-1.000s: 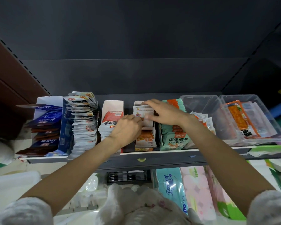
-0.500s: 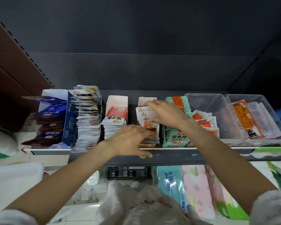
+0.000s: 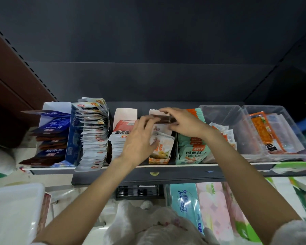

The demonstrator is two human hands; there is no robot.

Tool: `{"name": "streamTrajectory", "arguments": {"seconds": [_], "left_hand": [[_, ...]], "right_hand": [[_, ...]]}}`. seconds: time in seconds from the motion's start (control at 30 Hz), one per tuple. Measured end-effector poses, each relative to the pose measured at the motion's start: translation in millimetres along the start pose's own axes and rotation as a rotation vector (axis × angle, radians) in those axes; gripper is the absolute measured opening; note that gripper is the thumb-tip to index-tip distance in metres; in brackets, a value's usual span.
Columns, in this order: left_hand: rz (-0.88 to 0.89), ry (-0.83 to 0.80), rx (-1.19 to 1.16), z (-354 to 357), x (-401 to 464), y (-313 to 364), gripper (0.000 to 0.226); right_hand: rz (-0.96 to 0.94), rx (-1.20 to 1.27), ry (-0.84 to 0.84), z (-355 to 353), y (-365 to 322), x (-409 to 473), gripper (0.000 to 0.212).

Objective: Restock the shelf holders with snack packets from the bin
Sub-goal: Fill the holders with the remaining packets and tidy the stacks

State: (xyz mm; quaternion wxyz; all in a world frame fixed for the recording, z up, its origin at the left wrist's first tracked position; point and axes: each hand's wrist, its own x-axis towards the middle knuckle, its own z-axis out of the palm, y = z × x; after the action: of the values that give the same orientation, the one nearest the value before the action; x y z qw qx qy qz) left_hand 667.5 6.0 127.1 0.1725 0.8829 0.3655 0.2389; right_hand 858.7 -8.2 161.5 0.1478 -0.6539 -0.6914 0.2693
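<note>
A row of white and orange snack packets (image 3: 163, 145) stands in a narrow orange and white holder (image 3: 158, 160) at the middle of the shelf (image 3: 148, 173). Both my hands are on that row. My left hand (image 3: 139, 138) grips it from the left, thumb at the front packets and fingers reaching to the back. Coming from the right, my right hand (image 3: 183, 122) curls its fingers over the back of the row. A dark blurred band between the two hands hides the packet tops there. A white bin (image 3: 14, 209) sits low at the left.
Left of the holder stand a red and white packet holder (image 3: 124, 128), a row of white packets (image 3: 94, 133) and a blue box (image 3: 58, 137). Teal packets (image 3: 192, 152) and two clear tubs (image 3: 224, 121) (image 3: 282, 131) sit right. Tissue packs (image 3: 185, 206) lie on the lower level.
My left hand rose from the shelf's front edge to the left side of the packet row. My right hand stayed on the back of the row.
</note>
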Motion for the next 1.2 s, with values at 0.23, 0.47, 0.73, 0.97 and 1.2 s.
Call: {"name": "streamTrajectory", "arguments": {"seconds": [0.23, 0.47, 0.73, 0.97, 1.2], "left_hand": [[-0.522, 0.04, -0.614, 30.2, -15.4, 28.4, 0.094], [-0.68, 0.119, -0.977, 31.4, -21.1, 35.3, 0.062], [-0.789, 0.211, -1.091, 48.5, -40.9, 37.1, 0.051], [-0.697, 0.171, -1.17, 40.5, -24.2, 32.1, 0.058], [-0.74, 0.176, -0.925, 62.8, -10.3, 17.5, 0.05]], "right_hand": [[0.231, 0.557, 0.361, 32.9, -41.8, -56.3, 0.068], [0.347, 0.634, 0.431, 91.4, -43.9, -48.7, 0.069], [0.384, 0.88, 0.578, 109.1, -44.9, -42.1, 0.065], [0.367, 0.839, 0.572, 106.1, -41.3, -31.8, 0.074], [0.41, 0.617, 0.61, 111.4, -41.4, -19.7, 0.061]]}}
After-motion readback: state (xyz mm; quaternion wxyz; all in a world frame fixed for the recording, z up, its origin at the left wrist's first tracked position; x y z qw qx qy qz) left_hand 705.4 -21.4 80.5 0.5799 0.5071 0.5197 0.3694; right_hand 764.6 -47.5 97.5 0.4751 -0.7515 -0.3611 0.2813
